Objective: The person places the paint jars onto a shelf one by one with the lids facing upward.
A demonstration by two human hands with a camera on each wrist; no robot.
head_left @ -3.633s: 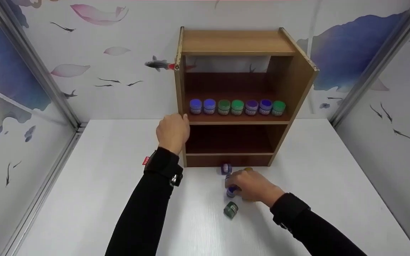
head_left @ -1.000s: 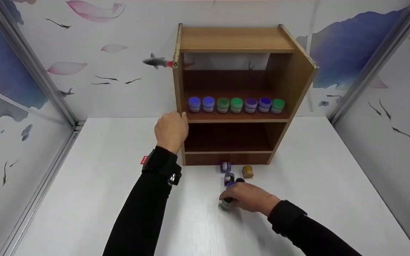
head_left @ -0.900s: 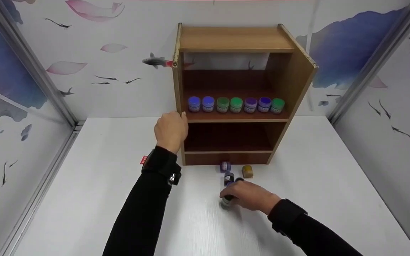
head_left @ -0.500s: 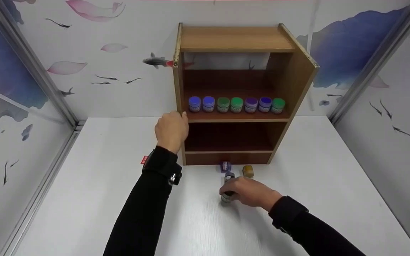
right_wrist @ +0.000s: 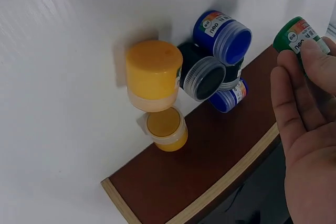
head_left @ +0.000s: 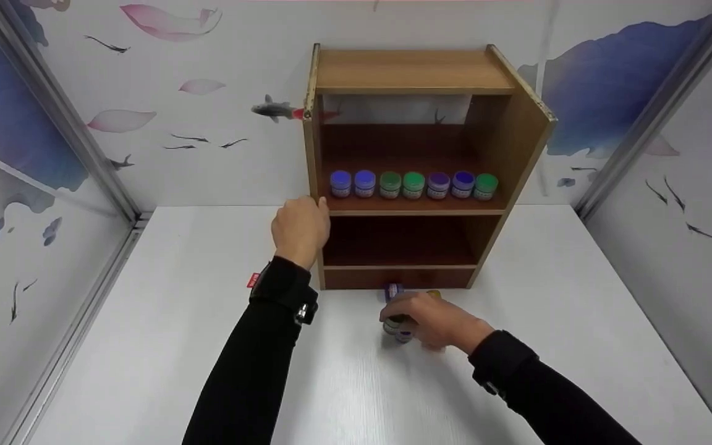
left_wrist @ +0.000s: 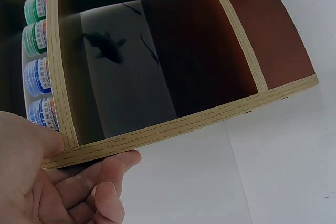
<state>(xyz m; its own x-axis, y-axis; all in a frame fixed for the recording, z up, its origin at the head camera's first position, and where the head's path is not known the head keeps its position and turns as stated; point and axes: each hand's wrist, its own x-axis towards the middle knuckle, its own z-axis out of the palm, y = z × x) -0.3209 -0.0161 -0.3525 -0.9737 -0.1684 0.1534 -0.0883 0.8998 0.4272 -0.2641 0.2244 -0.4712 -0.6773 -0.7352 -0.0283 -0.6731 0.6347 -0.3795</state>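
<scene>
One green jar bears a white-and-orange printed label.

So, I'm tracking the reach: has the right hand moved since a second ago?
Yes: in the head view, the right hand, holding a green jar, has moved away from the person, closer to the foot of the wooden cabinet.

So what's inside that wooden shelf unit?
Seven blue, green and purple paint jars stand in one row on the middle shelf. The lower compartment shows no jars. Their bodies cover whatever is directly behind the row.
</scene>
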